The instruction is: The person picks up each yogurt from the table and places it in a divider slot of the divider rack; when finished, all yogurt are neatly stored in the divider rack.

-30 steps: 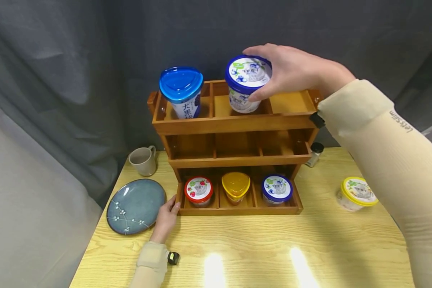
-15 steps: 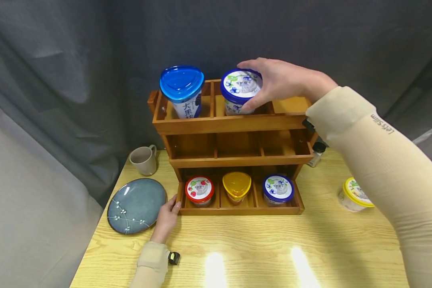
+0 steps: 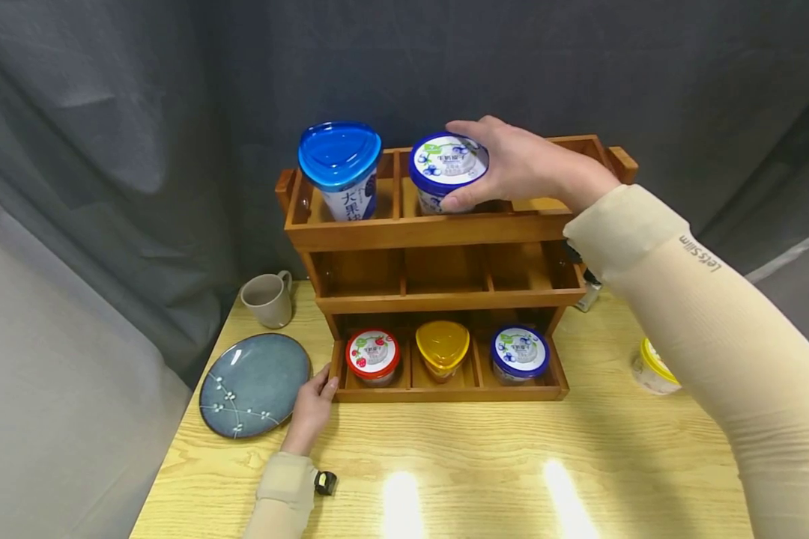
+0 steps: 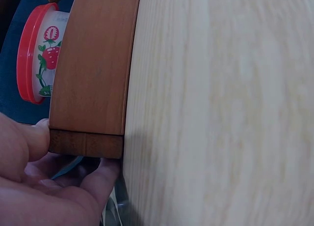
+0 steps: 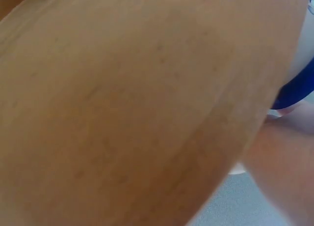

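Note:
My right hand [image 3: 515, 165] holds a blue-lidded pudding cup [image 3: 449, 160] around its rim, thumb in front. The cup stands within the top tier's middle compartment of a wooden three-tier rack [image 3: 438, 233]; its base is hidden behind the front board. To its left is a tall cup with a bright blue lid [image 3: 340, 161]. In the right wrist view, skin fills most of the picture, with a bit of blue lid [image 5: 299, 91] at the edge. My left hand [image 3: 312, 408] grips the front left corner of the rack's bottom tier, close to a red-lidded cup [image 4: 46, 54].
A yellow heart-shaped lid [image 3: 443, 346] and another blue-lidded cup [image 3: 520, 353] share the bottom tier. Left of the rack are a blue-grey plate [image 3: 256, 382] and a mug [image 3: 268, 301]. A yellow-lidded cup [image 3: 655, 370] and a small jar [image 3: 589, 293] stand on the right.
My right hand has come down and slightly left, lowering the blue-lidded pudding cup into the top middle compartment. The left hand stays on the rack's corner.

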Action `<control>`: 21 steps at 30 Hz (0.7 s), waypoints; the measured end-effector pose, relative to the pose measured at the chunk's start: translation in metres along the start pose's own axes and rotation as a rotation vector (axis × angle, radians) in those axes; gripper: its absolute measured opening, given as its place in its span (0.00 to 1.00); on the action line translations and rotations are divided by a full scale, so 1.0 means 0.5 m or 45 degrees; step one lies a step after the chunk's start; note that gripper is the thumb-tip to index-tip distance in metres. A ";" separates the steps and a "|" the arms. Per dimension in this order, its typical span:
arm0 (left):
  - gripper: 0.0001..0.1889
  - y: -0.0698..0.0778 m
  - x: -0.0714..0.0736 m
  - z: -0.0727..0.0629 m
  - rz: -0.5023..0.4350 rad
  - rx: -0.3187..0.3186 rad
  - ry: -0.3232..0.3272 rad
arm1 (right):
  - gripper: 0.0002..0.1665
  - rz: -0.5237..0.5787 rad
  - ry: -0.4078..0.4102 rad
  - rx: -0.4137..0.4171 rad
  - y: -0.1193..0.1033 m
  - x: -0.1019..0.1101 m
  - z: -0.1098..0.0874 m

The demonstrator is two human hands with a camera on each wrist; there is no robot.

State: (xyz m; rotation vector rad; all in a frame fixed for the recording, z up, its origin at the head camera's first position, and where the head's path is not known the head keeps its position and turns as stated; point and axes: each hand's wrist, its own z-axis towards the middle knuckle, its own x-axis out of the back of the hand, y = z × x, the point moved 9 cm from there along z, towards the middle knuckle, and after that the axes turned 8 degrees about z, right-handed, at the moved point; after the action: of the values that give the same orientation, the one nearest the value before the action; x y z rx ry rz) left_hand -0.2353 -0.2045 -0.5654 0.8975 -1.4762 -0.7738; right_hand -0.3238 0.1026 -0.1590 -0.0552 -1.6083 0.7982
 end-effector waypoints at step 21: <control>0.26 -0.014 -0.006 0.017 0.021 0.024 -0.022 | 0.73 -0.013 0.041 0.033 0.002 0.023 -0.013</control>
State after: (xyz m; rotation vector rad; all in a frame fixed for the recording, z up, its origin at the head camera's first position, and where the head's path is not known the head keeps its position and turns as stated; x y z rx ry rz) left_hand -0.2430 -0.2056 -0.5736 0.8937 -1.5065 -0.7581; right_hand -0.3208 0.1119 -0.1499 -0.0412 -1.5663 0.8061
